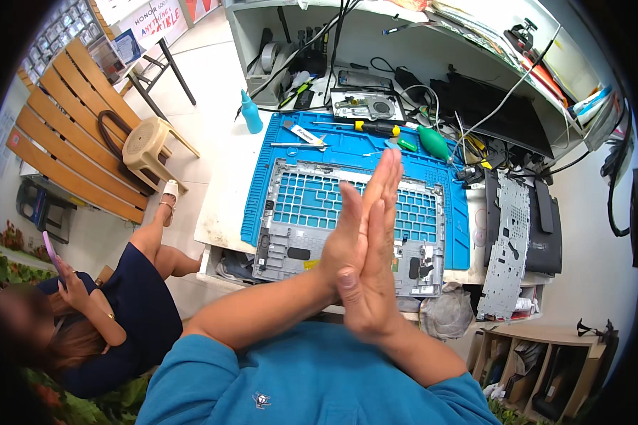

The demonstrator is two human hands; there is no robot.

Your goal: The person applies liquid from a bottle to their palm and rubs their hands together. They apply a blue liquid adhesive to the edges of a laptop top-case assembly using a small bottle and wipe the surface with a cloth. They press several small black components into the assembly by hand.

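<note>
My left hand point(347, 243) and my right hand point(377, 289) press palm to palm above the workbench, fingers stretched out and pointing away from me. Neither hand shows anything held, though the space between the palms is hidden. Beneath them a grey laptop keyboard housing point(280, 263), with its grid of key openings bare, lies on a blue repair mat point(256, 205). My hands and wrists cover its middle. Beyond the housing, tweezers point(298, 145) and a yellow-black screwdriver point(377, 128) rest on the mat, near a green air blower bulb point(433, 143).
A blue squeeze bottle point(251, 115) stands left of the mat. At right lie a perforated metal plate point(505, 241) and dark laptop parts point(546, 237). Cables hang from the shelf point(468, 46). A seated person point(145, 304) holds a phone at left, near a plastic stool point(149, 145).
</note>
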